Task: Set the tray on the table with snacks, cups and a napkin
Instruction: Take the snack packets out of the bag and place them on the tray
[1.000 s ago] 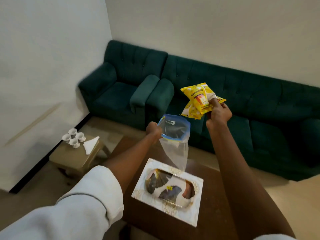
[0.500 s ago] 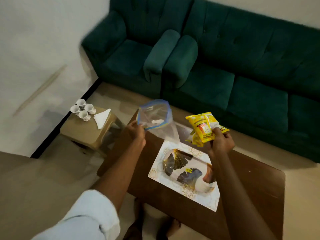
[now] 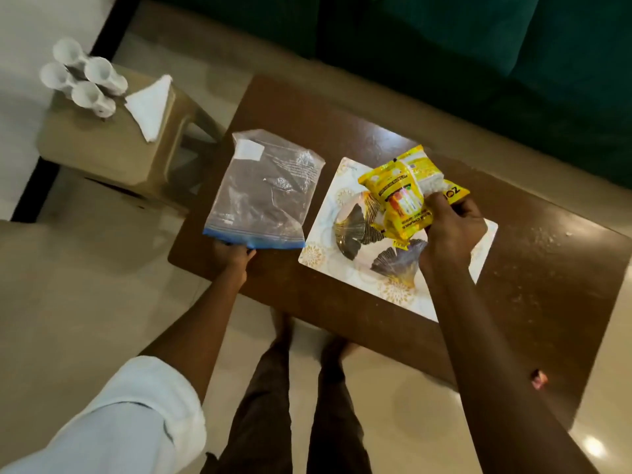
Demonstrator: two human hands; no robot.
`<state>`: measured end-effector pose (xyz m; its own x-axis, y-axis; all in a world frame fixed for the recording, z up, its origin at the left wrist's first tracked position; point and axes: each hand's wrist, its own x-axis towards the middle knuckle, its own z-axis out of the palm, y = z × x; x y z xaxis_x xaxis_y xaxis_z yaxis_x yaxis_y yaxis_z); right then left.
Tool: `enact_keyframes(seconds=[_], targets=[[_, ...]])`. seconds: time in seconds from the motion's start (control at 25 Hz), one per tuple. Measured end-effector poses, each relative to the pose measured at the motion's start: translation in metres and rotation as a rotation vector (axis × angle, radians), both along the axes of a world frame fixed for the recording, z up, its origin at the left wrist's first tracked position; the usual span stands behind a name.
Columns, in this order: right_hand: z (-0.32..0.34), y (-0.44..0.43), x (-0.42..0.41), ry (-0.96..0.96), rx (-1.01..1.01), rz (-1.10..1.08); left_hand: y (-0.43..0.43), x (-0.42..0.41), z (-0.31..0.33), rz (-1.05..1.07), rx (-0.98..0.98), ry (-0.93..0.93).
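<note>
Right hand (image 3: 448, 227) is closed around a bunch of yellow snack packets (image 3: 403, 196), fingers wrapped over their near ends, holding them just above the tray (image 3: 325, 241). Left hand (image 3: 232, 256) pinches the blue zip edge of a clear plastic bag (image 3: 263, 196), thumb and fingers closed on it at the near left corner; the bag lies flat on the brown table (image 3: 513, 268), just left of the tray. The tray sits flat at the table's middle, white with gold and dark fan shapes. Farther left, off the table, a small beige stool (image 3: 102, 145) carries four white cups (image 3: 82, 80) clustered at its far left corner, and a folded white napkin (image 3: 150, 107) right beside them. A dark green sofa (image 3: 478, 46) runs along the far side.
</note>
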<state>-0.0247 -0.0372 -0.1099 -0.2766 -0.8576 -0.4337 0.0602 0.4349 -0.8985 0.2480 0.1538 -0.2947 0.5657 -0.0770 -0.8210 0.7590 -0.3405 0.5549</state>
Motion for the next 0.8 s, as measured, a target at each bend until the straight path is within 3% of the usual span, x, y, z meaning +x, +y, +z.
enact_keyframes(seconds=[0.16,0.2,0.32,0.48,0.64,0.8], targets=[[0.002,0.000,0.005,-0.053,-0.018,-0.075,0.039,-0.036,0.029,-0.209,0.287,0.008],[0.006,0.000,0.003,-0.053,-0.018,-0.086,0.040,-0.058,0.047,-0.285,0.283,-0.009],[0.017,0.000,-0.002,0.089,-0.111,-0.047,-0.013,-0.126,0.109,-0.435,-0.066,0.046],[0.033,0.010,-0.014,0.585,-0.389,0.156,-0.136,-0.176,0.201,-0.635,-0.558,0.437],[0.025,0.038,-0.010,0.800,-0.473,0.333,-0.171,-0.185,0.205,-0.696,-0.645,0.688],[-0.004,0.061,-0.014,0.839,-0.437,0.534,-0.169,-0.187,0.175,-0.752,-0.591,0.619]])
